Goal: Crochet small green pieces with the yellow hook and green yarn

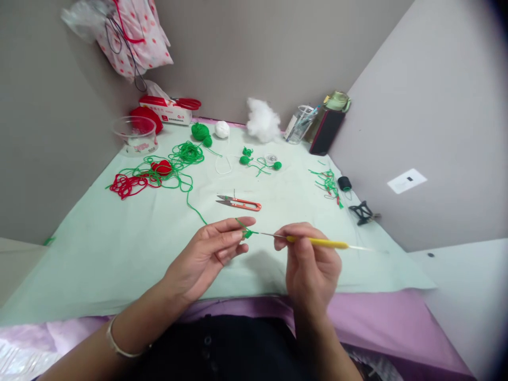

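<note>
My left hand (206,254) pinches a small piece of green crochet (248,233) between thumb and fingers, with green yarn looped over a finger. A green strand (194,208) runs from this hand back to a loose green tangle (188,153). In my right hand (311,264) is a crochet hook (325,243) with a yellow handle, held like a pen. The thin metal tip of the hook points left and meets the green piece. Orange thread snips (242,203) lie on the cloth just beyond my hands.
Red yarn (127,185) lies left, near a clear tub (137,143) and tissue box (166,111). Behind are a green ball (200,131), white ball (221,129) and stuffing (262,120). Rightward are a phone (327,131), thread scraps (328,181) and a black spool (344,183).
</note>
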Available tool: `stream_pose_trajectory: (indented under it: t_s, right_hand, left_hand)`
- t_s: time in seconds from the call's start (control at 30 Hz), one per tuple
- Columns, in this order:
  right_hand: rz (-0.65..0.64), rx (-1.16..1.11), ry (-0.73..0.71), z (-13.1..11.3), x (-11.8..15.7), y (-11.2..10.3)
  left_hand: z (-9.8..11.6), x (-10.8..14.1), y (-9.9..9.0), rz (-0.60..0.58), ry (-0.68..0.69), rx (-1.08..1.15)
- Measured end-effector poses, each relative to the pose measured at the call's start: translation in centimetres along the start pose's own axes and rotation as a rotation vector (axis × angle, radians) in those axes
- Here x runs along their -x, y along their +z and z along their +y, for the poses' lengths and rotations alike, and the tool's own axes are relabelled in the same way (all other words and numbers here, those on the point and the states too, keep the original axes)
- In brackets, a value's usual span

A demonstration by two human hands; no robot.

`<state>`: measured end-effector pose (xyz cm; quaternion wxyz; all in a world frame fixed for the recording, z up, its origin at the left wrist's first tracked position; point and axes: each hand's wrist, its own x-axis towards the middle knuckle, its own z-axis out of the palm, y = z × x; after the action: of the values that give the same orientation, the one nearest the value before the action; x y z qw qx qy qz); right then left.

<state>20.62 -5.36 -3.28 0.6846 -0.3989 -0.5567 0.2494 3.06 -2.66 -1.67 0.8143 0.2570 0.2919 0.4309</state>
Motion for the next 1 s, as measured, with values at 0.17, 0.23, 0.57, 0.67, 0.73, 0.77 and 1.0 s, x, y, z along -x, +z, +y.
stream_pose_trajectory:
  t_s: [0.17,0.23,0.57,0.67,0.73,0.77,1.0]
  right_hand:
    - [-0.134,-0.121,0.126,0.0,-0.1,0.6]
    - [-0.152,-0.096,0.133,0.3,0.2,0.7]
    - [-0.147,-0.032,0.031,0.1,0.2,0.5]
    - [-0.155,-0.023,0.026,0.0,0.3,0.5]
    - [-0.141,-0.073,0.093,0.1,0.2,0.4]
    - [-0.130,-0.116,0.138,0.1,0.1,0.4]
    - [-0.138,0.009,0.083,-0.2,0.6,-0.4]
  left_hand:
    - [-0.2,0.4,0.5,-0.010,0.093,-0.182]
    - [-0.2,0.5,0.6,-0.009,0.114,-0.255]
    - [-0.5,0.0,0.3,-0.013,0.182,-0.330]
    - [-0.5,-0.1,0.4,0.010,0.173,-0.347]
    - [-0.3,0.0,0.4,0.024,0.165,-0.348]
    - [-0.2,0.0,0.4,0.027,0.162,-0.347]
    - [-0.1,0.3,0.3,0.039,0.196,-0.359]
